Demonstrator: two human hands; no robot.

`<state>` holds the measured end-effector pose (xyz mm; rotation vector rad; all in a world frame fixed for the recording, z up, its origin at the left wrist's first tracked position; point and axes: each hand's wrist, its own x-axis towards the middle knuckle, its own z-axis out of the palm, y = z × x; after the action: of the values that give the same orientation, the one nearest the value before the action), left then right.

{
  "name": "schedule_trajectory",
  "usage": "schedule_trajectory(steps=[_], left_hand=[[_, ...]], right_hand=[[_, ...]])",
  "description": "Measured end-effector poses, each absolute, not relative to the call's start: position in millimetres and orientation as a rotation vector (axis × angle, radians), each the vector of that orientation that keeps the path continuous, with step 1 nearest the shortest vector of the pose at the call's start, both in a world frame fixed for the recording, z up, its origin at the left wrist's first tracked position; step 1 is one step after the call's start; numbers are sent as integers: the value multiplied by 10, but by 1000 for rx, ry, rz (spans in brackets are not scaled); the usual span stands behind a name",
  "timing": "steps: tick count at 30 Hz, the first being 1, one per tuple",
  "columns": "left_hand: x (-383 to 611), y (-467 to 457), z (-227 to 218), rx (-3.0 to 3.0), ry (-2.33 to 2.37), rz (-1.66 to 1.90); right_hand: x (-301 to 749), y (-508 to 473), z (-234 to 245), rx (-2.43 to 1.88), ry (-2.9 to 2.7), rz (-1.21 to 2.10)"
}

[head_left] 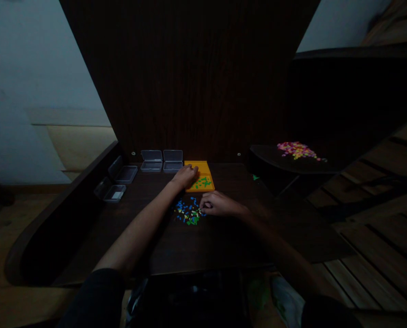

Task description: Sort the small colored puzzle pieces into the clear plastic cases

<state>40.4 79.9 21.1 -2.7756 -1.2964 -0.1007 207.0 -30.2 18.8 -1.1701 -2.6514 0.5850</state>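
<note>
A yellow tray (200,169) lies on the dark desktop, with small green pieces (203,183) gathered in its front part. Over the tray's left side is my left hand (186,176), its fingers curled closed; anything in them is hidden. In front of the tray, a loose pile of tiny blue, green, white and yellow pieces (188,210) is spread on the wood. My right hand (218,203) rests at the right edge of this pile, thumb and fingers brought together in a pinch. What that pinch holds, if anything, is too small to tell.
Two clear lidded boxes (151,166) stand open along the back panel, left of the tray. Two more open boxes (115,193) sit by the left side wall. A raised corner shelf (268,157) at right carries a heap of pink and yellow pieces (297,149).
</note>
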Motion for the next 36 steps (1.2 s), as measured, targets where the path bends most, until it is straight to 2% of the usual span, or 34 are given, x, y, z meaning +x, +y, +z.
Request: schedule_trajectory(steps=[6, 13, 15, 19, 22, 28, 36], left_hand=[[461, 762, 233, -2813, -1198, -28], [380, 791, 197, -2825, -1299, -93], [326, 806, 185, -2867, -1342, -207], [193, 807, 169, -2982, -1386, -723], [93, 762, 145, -2971, -1332, -911], [-22, 509, 93, -3051, -1197, -957], [-72, 197, 89, -3136, -1114, -935]], right_hand=[[2045, -321, 198, -1195, -2669, 539], [2009, -336, 219, -1180, -2682, 563], [2009, -334, 202, -1171, -2672, 579], [2049, -295, 177, -1126, -2614, 629], [2129, -200, 198, -1137, -2540, 605], [2366, 147, 249, -1253, -2422, 452], [2382, 422, 249, -1649, -2432, 401]])
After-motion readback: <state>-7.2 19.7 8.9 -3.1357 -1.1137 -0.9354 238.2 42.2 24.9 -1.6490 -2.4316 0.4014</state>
